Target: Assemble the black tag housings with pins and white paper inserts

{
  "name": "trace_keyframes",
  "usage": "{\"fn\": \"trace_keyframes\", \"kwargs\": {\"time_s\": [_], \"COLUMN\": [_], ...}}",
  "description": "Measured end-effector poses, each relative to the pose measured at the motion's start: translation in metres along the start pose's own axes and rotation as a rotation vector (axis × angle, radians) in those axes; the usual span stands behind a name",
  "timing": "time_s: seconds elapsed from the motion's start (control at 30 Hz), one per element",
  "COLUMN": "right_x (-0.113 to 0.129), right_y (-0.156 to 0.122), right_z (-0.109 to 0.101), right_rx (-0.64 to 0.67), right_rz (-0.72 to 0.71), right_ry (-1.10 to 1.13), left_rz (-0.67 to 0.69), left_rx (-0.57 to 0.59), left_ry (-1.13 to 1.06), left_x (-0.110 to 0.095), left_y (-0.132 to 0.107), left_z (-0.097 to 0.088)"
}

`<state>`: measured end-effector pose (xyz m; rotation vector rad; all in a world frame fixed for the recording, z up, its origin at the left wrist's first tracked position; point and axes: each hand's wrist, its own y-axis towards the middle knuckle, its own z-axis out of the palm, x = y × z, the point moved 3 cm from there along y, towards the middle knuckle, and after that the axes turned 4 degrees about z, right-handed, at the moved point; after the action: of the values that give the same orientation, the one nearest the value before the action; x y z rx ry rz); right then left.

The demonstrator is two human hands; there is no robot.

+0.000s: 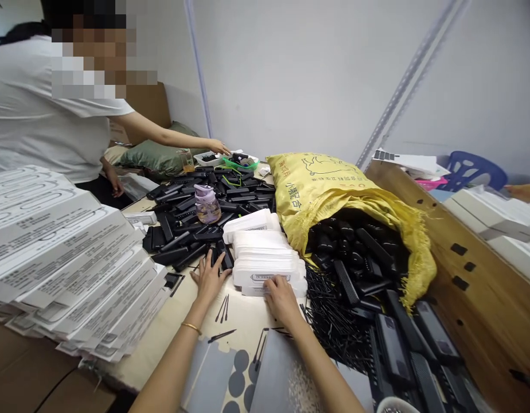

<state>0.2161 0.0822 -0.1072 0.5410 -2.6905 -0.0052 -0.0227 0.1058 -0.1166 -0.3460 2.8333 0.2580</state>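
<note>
White cartons (265,246), flat, stacked; two hands at the near end

Location: mid-tabletop (243,327), just left of the yellow sack (325,178).
Right hand (283,299): fingers curled at the edge of the nearest carton (253,281); pinching or merely touching, cannot tell.
Left hand (210,279): fingers spread, tips beside the black devices (224,255).
Handling, as judged: lift one carton only, by its edge; steady the others; avoid creasing; keep clear of the loose black sticks (222,308).

1. The person's left forearm (172,358) is slanting forward and inward.
2. The left hand (210,279) is facing palm down, fingers (209,260) splaying apart.
3. The right forearm (320,361) is mirroring that slant.
4. The right hand (282,297) is holding its fingers bent.
</note>
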Motion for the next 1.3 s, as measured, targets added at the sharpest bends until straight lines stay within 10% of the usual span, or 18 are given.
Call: {"fn": "trace_keyframes", "kwargs": {"time_s": [0.4, 0.7, 1.3], "right_x": [-0.002, -0.001, -0.001], "right_y": [0.002, -0.001, 0.002], "right_z": [0.006, 0.004, 0.004], "right_rx": [-0.021, -0.025, -0.043], "right_rz": [-0.002, 0.009, 0.008], "right_ry": [-0.032, -0.015, 0.023], "left_rz": [0.008, -0.253, 0.038], "left_rx": [-0.11, -0.213, -0.016], "left_ry": [0.058, -0.058, -0.116], "left_x": [-0.02, -0.001, 0.031], "left_y": [-0.064, 0.008, 0.093], "left_z": [-0.005, -0.006, -0.009]}}
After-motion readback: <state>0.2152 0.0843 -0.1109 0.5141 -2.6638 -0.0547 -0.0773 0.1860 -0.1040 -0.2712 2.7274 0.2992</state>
